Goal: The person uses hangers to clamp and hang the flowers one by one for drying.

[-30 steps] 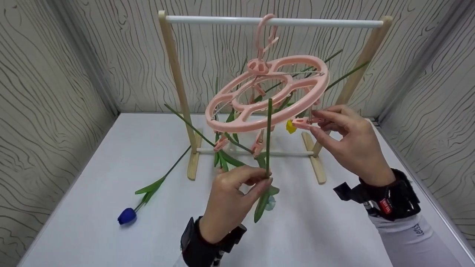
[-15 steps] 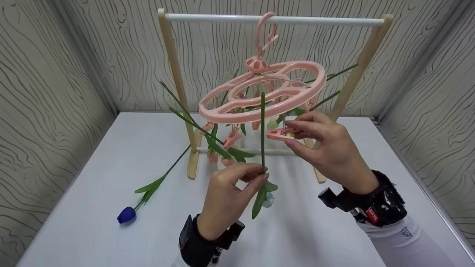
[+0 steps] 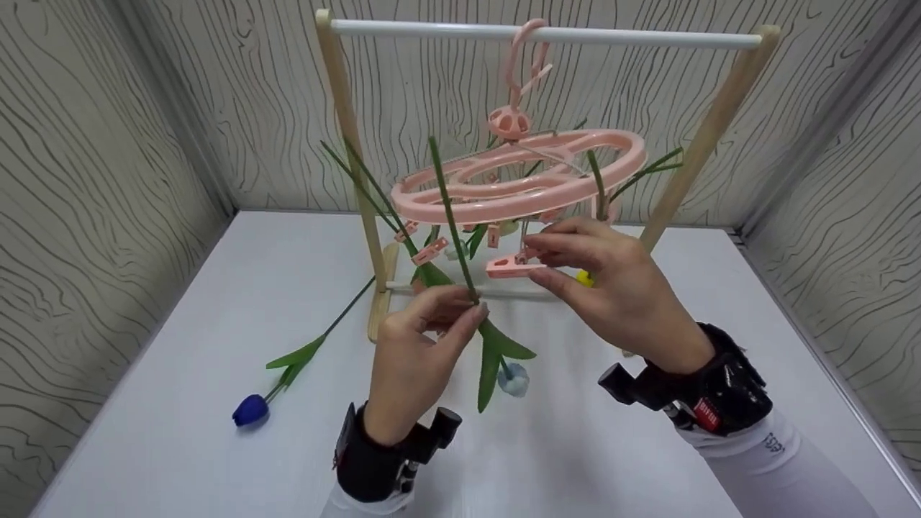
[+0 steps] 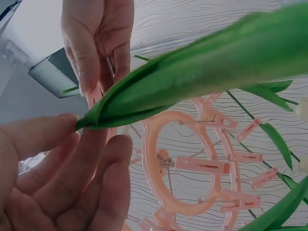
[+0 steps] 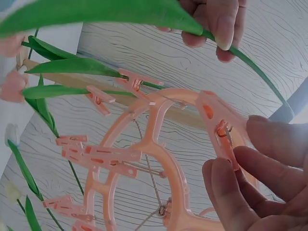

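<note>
My left hand (image 3: pixel 424 352) pinches the green stem of a light blue artificial tulip (image 3: pixel 514 380) between thumb and fingers. The bloom hangs downward and the bare stem end points up, leaning left. My right hand (image 3: pixel 604 280) pinches the handle end of a pink clothespin (image 3: pixel 512 267), which hangs from the near rim of a round pink clip hanger (image 3: pixel 504 208). In the right wrist view this clothespin (image 5: pixel 219 127) sits between my thumb and fingers, and the left hand's stem (image 5: pixel 260 72) passes above it. The tulip's leaf (image 4: pixel 192 72) crosses the left wrist view.
The hanger hooks over the white bar (image 3: pixel 432 29) of a wooden stand (image 3: pixel 344 108). Other tulips hang head-down from its clothespins, their stems (image 3: pixel 360 180) sticking outward. A dark blue tulip (image 3: pixel 251 411) lies on the white table (image 3: pixel 180 345) at the left.
The hanger has turned and tilts less. My right hand has moved left with the clothespin. My left hand has shifted left and up, and the tulip's stem now leans left.
</note>
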{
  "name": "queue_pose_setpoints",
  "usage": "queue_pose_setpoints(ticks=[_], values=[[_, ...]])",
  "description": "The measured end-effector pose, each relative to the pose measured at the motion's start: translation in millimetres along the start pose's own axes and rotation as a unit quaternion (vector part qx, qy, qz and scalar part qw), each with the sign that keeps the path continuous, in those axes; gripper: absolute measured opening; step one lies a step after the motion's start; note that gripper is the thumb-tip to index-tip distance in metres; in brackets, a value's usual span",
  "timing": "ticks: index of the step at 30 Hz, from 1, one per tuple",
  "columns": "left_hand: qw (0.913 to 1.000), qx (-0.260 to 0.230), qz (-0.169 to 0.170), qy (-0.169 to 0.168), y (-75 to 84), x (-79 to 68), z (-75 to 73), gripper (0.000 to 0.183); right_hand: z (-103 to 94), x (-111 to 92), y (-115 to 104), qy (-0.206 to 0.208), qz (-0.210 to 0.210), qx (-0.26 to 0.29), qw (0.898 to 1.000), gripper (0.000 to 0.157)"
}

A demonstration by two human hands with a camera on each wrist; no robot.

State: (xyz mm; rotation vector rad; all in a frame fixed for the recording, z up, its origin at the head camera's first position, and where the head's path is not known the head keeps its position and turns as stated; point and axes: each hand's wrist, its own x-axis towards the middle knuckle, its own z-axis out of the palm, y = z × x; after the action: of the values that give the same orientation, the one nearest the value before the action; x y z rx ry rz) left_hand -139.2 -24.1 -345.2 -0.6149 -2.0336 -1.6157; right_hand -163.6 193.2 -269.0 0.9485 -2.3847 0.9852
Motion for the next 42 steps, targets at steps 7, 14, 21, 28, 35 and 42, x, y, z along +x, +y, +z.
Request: queue_pose_setpoints(ticks=[7,14,21,28,35,42], values=[[0.9995,0.010,0.014,-0.025,2.5,21.1,-1.2,0.014,-4.3,-5.9,3.1,0.016,0.051,0.054,0.997,0.019],[0.9939,0.067,0.009,-0.087,18.7,45.6,-13.1,0.011,-2.8,-3.7,1.6,0.028,0.068,0.073,0.995,0.023],[0.9876,0.102,0.007,-0.119,28.4,57.7,-15.6,0.009,-0.3,0.6,2.9,0.036,0.069,0.062,0.995,0.025],[0.9822,0.137,-0.003,-0.128,34.1,65.3,-14.8,0.008,1.7,2.2,3.4,0.067,0.075,0.045,0.994,0.026],[0.9823,0.139,-0.005,-0.126,31.5,68.7,-10.2,0.011,4.2,2.1,10.0,0.082,0.070,0.056,0.993,0.020],[0.9876,0.106,0.017,-0.114,24.8,69.0,-5.3,0.009,3.3,0.8,13.6,0.084,0.079,0.040,0.993,0.015]])
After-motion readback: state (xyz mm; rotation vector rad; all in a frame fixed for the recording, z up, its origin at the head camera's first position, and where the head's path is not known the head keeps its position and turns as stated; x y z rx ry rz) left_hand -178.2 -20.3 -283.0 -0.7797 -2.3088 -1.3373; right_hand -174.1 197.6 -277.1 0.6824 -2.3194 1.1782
